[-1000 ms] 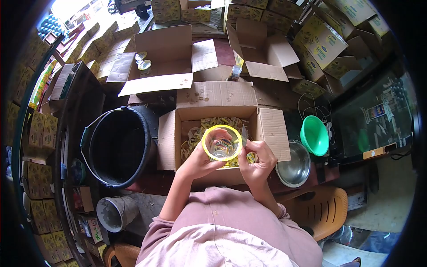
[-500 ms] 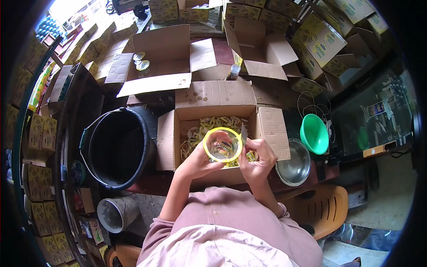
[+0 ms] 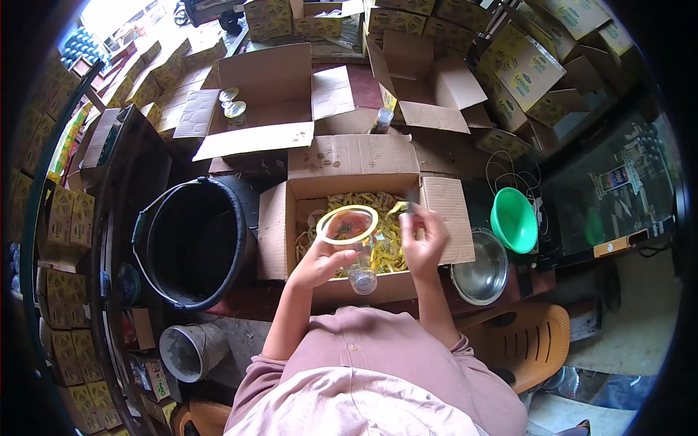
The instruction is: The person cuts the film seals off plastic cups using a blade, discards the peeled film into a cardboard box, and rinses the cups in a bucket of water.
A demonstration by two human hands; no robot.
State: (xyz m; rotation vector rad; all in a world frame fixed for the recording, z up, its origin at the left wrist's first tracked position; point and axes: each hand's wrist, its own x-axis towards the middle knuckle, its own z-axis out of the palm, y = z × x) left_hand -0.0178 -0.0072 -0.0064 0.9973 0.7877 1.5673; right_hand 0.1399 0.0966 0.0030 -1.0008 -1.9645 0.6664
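The left hand [image 3: 316, 265] grasps a clear container [image 3: 367, 258] with a yellow rim, at the centre of the frame. The thumb lies across the near side; the container is tilted, its mouth facing upward and its base toward the lower edge of the frame. The left forearm slants up and to the right.

The right hand [image 3: 424, 243], right of centre and apart from the container, pinches a small yellow-and-dark piece [image 3: 400, 208] between raised fingertips; motion blur hides its exact form. The right forearm slants up and slightly left.

Both hands are above an open carton [image 3: 447, 218] containing loose yellow pieces [image 3: 389, 253]. A black bucket [image 3: 240, 247] is at left of centre; a green bowl [image 3: 515, 218] and a metal bowl [image 3: 480, 272] are at right.

A printed box [image 3: 522, 76] at upper right reads "Lemon". The smaller lettering on the glass panel [image 3: 625, 211] at far right is illegible.
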